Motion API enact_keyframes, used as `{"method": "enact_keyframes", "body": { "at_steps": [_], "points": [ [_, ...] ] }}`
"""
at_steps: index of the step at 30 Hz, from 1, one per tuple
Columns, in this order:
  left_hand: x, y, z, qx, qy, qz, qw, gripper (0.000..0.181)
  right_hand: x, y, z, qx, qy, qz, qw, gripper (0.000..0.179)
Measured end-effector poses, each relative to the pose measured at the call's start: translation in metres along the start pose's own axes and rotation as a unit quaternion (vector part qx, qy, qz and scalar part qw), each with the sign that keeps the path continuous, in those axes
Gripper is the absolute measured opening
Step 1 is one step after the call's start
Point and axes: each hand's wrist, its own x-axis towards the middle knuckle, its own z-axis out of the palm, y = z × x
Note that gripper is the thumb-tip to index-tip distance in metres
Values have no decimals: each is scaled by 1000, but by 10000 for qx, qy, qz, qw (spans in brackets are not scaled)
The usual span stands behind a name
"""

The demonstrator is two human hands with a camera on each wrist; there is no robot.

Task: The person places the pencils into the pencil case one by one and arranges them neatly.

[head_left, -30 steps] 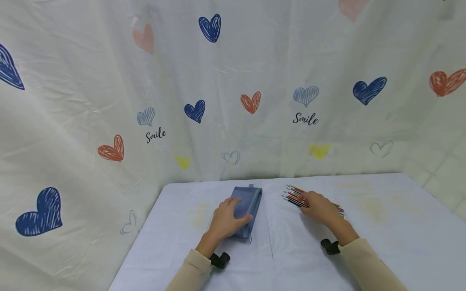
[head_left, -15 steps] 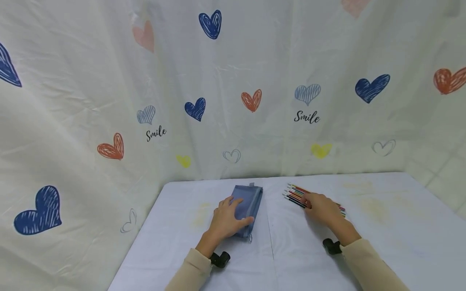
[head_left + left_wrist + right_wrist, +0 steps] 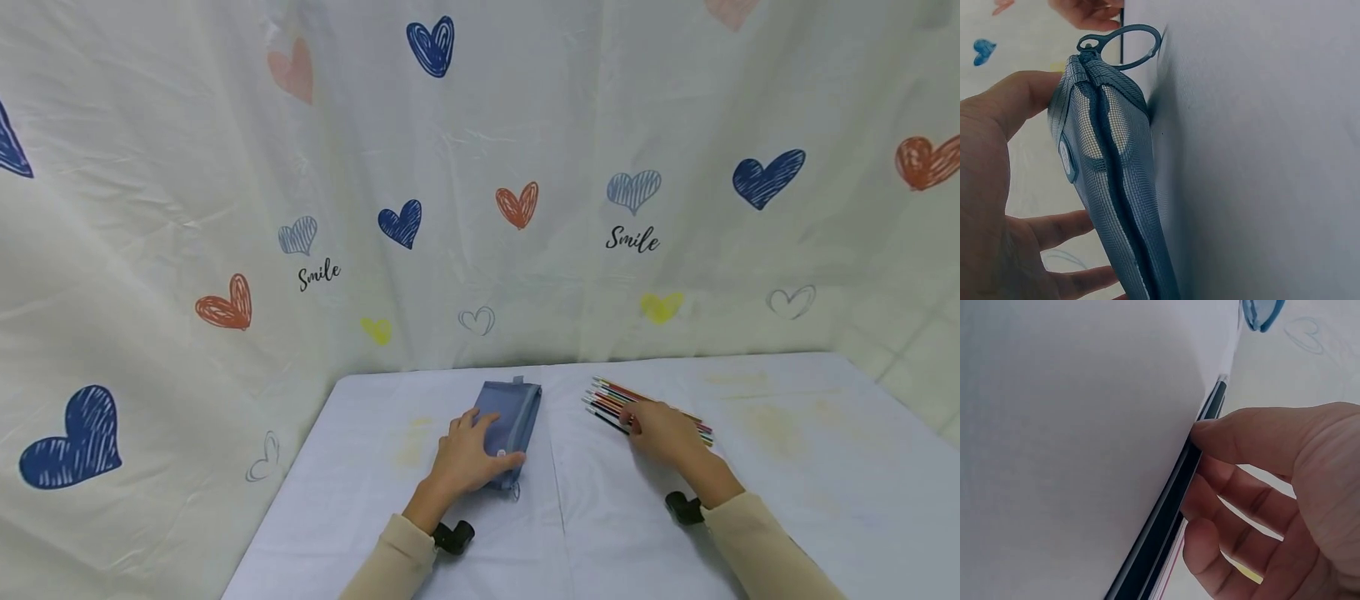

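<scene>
A blue mesh pencil case (image 3: 513, 417) lies on the white table, left of the middle. My left hand (image 3: 467, 454) rests on it with thumb and fingers spread; in the left wrist view the case's zipped edge (image 3: 1116, 175) and a loop (image 3: 1141, 47) at its end show. To the right, several colored pencils (image 3: 611, 396) lie slanting in a loose bundle. My right hand (image 3: 663, 433) is over them and hides their middle. In the right wrist view its thumb and fingers pinch a dark pencil (image 3: 1157, 544) at the near side of the bundle.
A white cloth with printed hearts (image 3: 517, 206) hangs behind the table (image 3: 787, 483). Black wrist cameras are on both arms, the left one (image 3: 454, 537) and the right one (image 3: 682, 508) close above the tabletop.
The near dark pencil stands slightly more apart from the bundle under my right hand. My left thumb has shifted slightly, and a small pale label on the case now shows beside it.
</scene>
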Motion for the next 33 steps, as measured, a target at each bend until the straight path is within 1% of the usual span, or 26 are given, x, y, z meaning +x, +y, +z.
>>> {"method": "enact_keyframes", "body": {
  "at_steps": [5,11,15,22,27,30,33],
  "points": [
    [-1,-1,0,98,-109,-29,9999,90,0,-2,2,-69,-1,-67,10000,21],
    [-3,-2,1,176,-425,-103,9989,98,-1,-5,3,-75,-32,-62,9999,21],
    [-3,-4,3,127,-586,-182,9980,104,-2,-6,1,-47,-17,-120,9999,22],
    [-1,-10,10,63,-655,-274,9975,106,-4,-6,1,69,50,-242,9997,20],
    [-1,-15,13,4,-614,-270,9977,106,-2,-5,4,372,132,-219,9990,21],
    [-1,-17,14,-51,-577,-235,9980,104,-1,-5,5,727,216,-206,9969,22],
    [-2,-18,14,-121,-538,-210,9983,103,-1,-6,6,1150,265,-167,9929,24]
  ]
}}
